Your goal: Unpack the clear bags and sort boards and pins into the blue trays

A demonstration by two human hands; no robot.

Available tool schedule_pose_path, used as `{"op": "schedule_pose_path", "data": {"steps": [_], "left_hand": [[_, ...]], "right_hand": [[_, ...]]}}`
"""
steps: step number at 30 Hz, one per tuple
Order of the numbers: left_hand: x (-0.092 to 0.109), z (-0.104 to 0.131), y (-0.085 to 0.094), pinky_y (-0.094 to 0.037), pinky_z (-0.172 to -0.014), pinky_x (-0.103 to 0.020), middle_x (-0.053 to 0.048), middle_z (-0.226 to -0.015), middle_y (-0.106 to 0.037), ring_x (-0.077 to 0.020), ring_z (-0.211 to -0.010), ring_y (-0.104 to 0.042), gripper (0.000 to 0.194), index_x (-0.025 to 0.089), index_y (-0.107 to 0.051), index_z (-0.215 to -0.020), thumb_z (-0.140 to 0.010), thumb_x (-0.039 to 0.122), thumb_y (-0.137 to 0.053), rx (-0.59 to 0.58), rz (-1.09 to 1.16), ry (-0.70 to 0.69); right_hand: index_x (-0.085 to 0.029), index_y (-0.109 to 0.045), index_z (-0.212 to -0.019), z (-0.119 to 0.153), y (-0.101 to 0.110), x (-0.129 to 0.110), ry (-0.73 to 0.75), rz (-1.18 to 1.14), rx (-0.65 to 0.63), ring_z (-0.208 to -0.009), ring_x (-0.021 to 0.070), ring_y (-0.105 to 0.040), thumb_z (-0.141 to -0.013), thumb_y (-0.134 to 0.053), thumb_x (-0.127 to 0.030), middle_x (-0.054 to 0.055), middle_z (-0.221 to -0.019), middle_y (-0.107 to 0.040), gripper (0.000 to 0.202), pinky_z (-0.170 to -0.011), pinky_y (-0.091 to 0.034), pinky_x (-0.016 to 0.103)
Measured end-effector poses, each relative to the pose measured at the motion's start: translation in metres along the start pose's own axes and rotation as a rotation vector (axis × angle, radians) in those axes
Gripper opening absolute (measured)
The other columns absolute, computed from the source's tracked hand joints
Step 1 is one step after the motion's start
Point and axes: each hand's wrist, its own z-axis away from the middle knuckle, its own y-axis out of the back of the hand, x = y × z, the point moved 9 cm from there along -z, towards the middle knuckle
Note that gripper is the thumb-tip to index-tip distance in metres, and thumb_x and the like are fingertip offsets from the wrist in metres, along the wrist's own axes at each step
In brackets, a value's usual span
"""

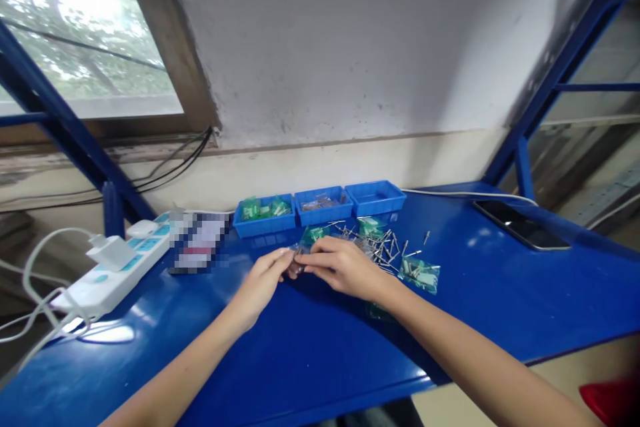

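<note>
My left hand [263, 283] and my right hand [345, 267] meet over the middle of the table. Pinched between their fingertips is a small clear plastic bag [295, 271] with a brownish tint; its contents are too small to make out. Just beyond my right hand lies a loose pile of thin metal pins that look like pop rivets [385, 250], partly hidden by that hand. Around the pile are small green plastic packets, one to the right [420, 275] with pale pieces inside, another at the back [370, 227].
Along the wall stand three blue bins: the left bin [265, 225] holds green packets, the middle bin [323, 215] clear packets, the right bin [377, 199] shows nothing inside. A white power strip [113, 273] with cables and a pixelated flat object [200, 243] lie left; a phone [520, 225] right.
</note>
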Motion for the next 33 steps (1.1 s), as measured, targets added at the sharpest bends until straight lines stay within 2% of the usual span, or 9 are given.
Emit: {"op": "schedule_pose_path", "data": {"steps": [5,8,12,15,18,22,24,28,33], "left_hand": [[0.023,0.003,0.011,-0.047,-0.073,-0.029,-0.004,-0.087,-0.066,-0.0172,-0.078,-0.060,0.021,0.019,-0.065,-0.089,-0.086,0.034,-0.051,0.129,-0.243,-0.218],[0.043,0.013,0.010,-0.048,-0.074,-0.029,-0.004,-0.089,-0.064,-0.0159,-0.078,-0.059,0.015,0.020,-0.066,-0.090,-0.086,0.026,-0.053,0.203,-0.394,-0.398],[0.057,0.024,-0.001,-0.047,-0.080,-0.030,-0.005,-0.093,-0.059,-0.0163,-0.087,-0.058,0.016,0.022,-0.066,-0.086,-0.087,0.020,-0.050,0.186,-0.453,-0.556],[0.052,0.023,-0.001,-0.047,-0.083,-0.033,-0.006,-0.101,-0.053,-0.0172,-0.091,-0.056,0.016,0.022,-0.066,-0.086,-0.086,0.022,-0.050,0.196,-0.445,-0.515],[0.035,0.013,0.004,-0.047,-0.080,-0.033,-0.007,-0.104,-0.052,-0.0179,-0.090,-0.055,0.020,0.021,-0.066,-0.093,-0.087,0.031,-0.049,0.187,-0.306,-0.337],[0.002,0.002,0.003,-0.043,-0.055,-0.024,-0.005,-0.081,-0.058,-0.0131,-0.066,-0.053,0.042,0.015,-0.061,-0.089,-0.090,0.049,-0.036,0.114,0.160,0.012],[-0.005,0.001,0.001,-0.036,-0.048,-0.020,-0.001,-0.071,-0.055,-0.0101,-0.058,-0.049,0.039,0.015,-0.058,-0.085,-0.087,0.051,-0.044,0.100,0.280,0.096],[0.000,0.002,0.009,-0.035,-0.050,-0.019,0.002,-0.071,-0.054,-0.0087,-0.057,-0.048,0.024,0.018,-0.056,-0.089,-0.079,0.040,-0.060,0.170,0.173,0.028],[0.023,0.008,0.012,-0.041,-0.057,-0.022,-0.001,-0.082,-0.057,-0.0101,-0.061,-0.051,0.012,0.019,-0.059,-0.085,-0.082,0.030,-0.058,0.210,-0.143,-0.280]], "right_hand": [[-0.020,-0.066,-0.096,0.000,0.007,0.011,-0.185,-0.117,0.085,-0.084,0.0146,-0.053,-0.088,-0.051,-0.033,0.005,-0.092,-0.054,0.022,-0.079,-0.044,0.029],[-0.017,-0.065,-0.074,0.001,0.005,0.022,-0.335,-0.200,0.069,-0.066,0.0115,-0.050,-0.090,-0.045,-0.039,0.001,-0.071,-0.051,0.034,-0.065,-0.042,0.026],[-0.016,-0.063,-0.073,0.004,-0.006,0.033,-0.477,-0.404,0.052,-0.053,0.0088,-0.044,-0.088,-0.045,-0.030,-0.003,-0.059,-0.052,0.028,-0.052,-0.035,0.022],[-0.016,-0.062,-0.076,0.007,0.001,0.038,-0.484,-0.443,0.193,-0.054,0.0088,-0.047,-0.085,-0.049,-0.026,-0.002,-0.063,-0.057,0.019,-0.052,-0.036,0.021],[-0.018,-0.063,-0.083,0.008,0.015,0.031,-0.361,-0.283,0.294,-0.061,0.0107,-0.052,-0.085,-0.050,-0.023,0.001,-0.072,-0.061,0.013,-0.059,-0.041,0.022],[-0.020,-0.063,-0.092,0.006,0.015,0.010,-0.143,-0.077,0.225,-0.076,0.0143,-0.057,-0.087,-0.046,-0.018,0.005,-0.084,-0.061,0.018,-0.069,-0.045,0.026],[-0.020,-0.063,-0.095,0.006,0.012,0.004,-0.080,-0.028,0.184,-0.082,0.0155,-0.057,-0.087,-0.043,-0.014,0.006,-0.089,-0.060,0.022,-0.072,-0.046,0.027],[-0.019,-0.063,-0.093,0.005,0.011,0.005,-0.099,-0.001,0.173,-0.083,0.0158,-0.055,-0.081,-0.043,-0.007,0.006,-0.091,-0.057,0.026,-0.075,-0.046,0.029],[-0.018,-0.059,-0.089,0.007,0.017,0.019,-0.258,-0.068,0.233,-0.082,0.0169,-0.053,-0.083,-0.055,-0.029,0.005,-0.085,-0.052,0.014,-0.074,-0.045,0.031]]}}
